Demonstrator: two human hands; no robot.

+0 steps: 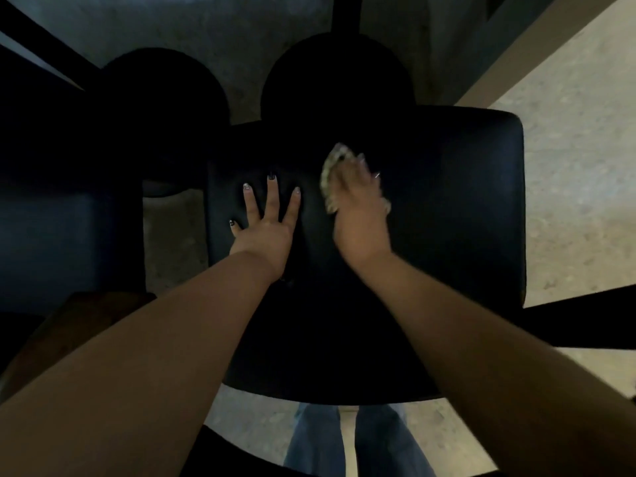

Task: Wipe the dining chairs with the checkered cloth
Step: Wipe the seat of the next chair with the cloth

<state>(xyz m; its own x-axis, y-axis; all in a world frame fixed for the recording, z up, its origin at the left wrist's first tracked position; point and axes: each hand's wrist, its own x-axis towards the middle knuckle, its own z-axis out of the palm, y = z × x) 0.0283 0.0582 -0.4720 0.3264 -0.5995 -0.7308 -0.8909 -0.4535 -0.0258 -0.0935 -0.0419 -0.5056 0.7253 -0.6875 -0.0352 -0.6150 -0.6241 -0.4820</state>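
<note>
A black padded dining chair seat (pixel 447 218) fills the middle of the head view. My left hand (pixel 266 225) lies flat on the seat with its fingers spread and straight. Just to its right, my right hand (pixel 359 215) presses the checkered cloth (pixel 332 166) onto the seat. The cloth is bunched under my palm and fingers, and only its pale edges show at the fingertips and along the left side. The right hand is blurred, so I cannot see how its fingers lie on the cloth.
Two dark round shapes (pixel 165 108) sit beyond the seat on a grey rug (pixel 241 36). Another dark chair (pixel 51 235) stands at the left. Pale speckled floor (pixel 578 166) lies to the right. My jeans-clad legs (pixel 344 442) stand below the seat's near edge.
</note>
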